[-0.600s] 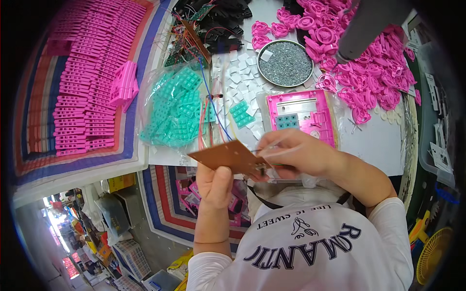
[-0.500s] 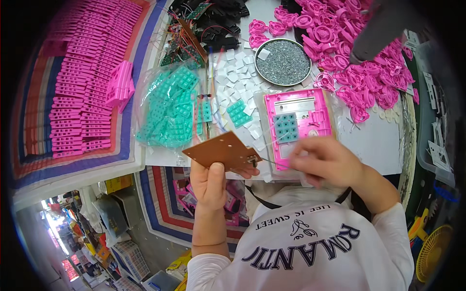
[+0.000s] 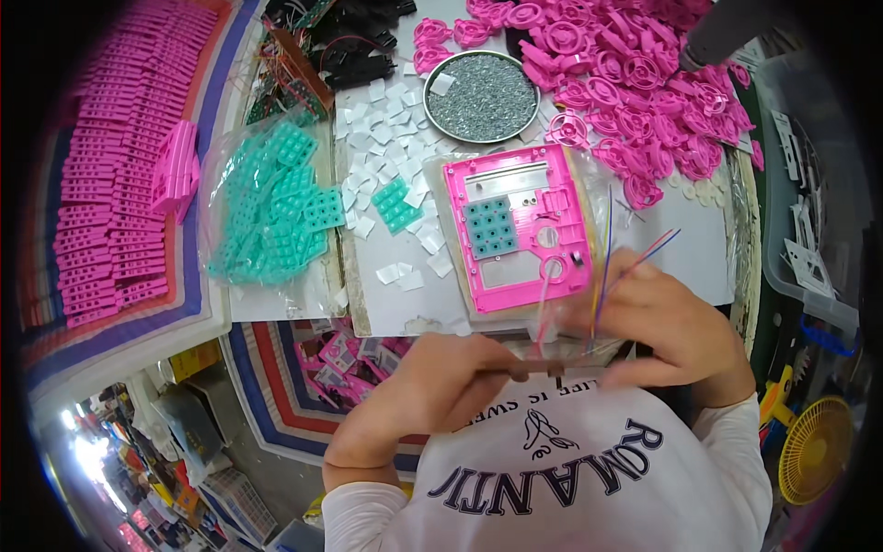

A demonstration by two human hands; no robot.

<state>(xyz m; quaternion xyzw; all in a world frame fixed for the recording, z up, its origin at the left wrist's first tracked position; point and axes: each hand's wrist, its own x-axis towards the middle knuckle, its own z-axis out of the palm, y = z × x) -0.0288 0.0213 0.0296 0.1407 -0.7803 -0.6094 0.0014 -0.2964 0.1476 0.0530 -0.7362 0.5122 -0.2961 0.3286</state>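
Note:
My left hand (image 3: 451,379) is closed with finger and thumb on a brown circuit board (image 3: 543,365), now seen nearly edge-on in front of my shirt. Red, blue, yellow and white wires (image 3: 600,293) rise around the board's right end. My right hand (image 3: 670,329) is at that end among the wires; its fingers are smeared by motion, so its grip is unclear. Just beyond the hands lies a pink plastic casing (image 3: 526,278), open side up, on a clear plastic bag. A grey-teal rubber keypad (image 3: 489,228) sits inside the casing.
A round tin (image 3: 430,103) of small metal screws stands beyond the casing, beside heaped pink ring-shaped parts (image 3: 635,101). White paper squares (image 3: 391,129) and a loose teal keypad (image 3: 395,205) lie left of it. Farther left are bagged teal keypads (image 3: 276,202) and stacked pink parts (image 3: 124,175).
The board has moved right and toward my body, tipping from face-on to edge-on. My right hand has come down and closer to it, and the wires now stand beside that hand.

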